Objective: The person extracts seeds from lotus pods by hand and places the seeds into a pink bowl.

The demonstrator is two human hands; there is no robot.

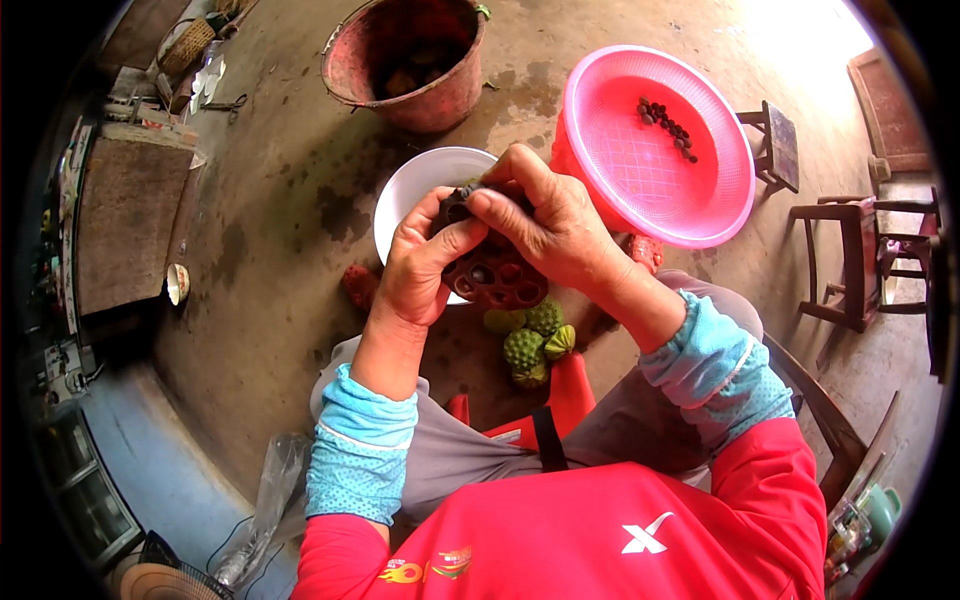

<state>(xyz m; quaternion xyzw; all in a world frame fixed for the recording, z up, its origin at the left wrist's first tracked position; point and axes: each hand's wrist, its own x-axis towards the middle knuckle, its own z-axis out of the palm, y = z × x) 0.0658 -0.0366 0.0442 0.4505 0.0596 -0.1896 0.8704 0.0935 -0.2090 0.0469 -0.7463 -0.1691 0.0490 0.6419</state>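
Dark brown and woody-looking, 1 lotus pod (pixel 495 281) is held up in front of the body, above the near edge of the white basin (pixel 392 200). It is gripped by 2 hands, close together: the left hand (pixel 418 258) is wrapped on its left side, thumb laid across; by the right hand (pixel 548 218) the upper edge is pinched between thumb and curled fingers. Fingertip contact is partly hidden; whether the dark upper part is joined to the lower face cannot be told.

Handling, judged by look: light, dry, stiff-skinned but brittle. Slip risk is rated low, since the surface looks matt and rough. Thin walls between the cells are likely to be cracked by a hard squeeze. Best hold: thick outer rim, supported from below by the left hand, with the holed face left uncovered. Load is better put on 1 cell wall at a time by the right thumb. Small round contents, if loose, could be dropped easily, so the pod is best kept over the basin.

Nearby: green pods (pixel 524 349) are seen between the knees, plumper and probably softer. Dark seeds (pixel 668 127) are grouped in the pink basket (pixel 608 120).
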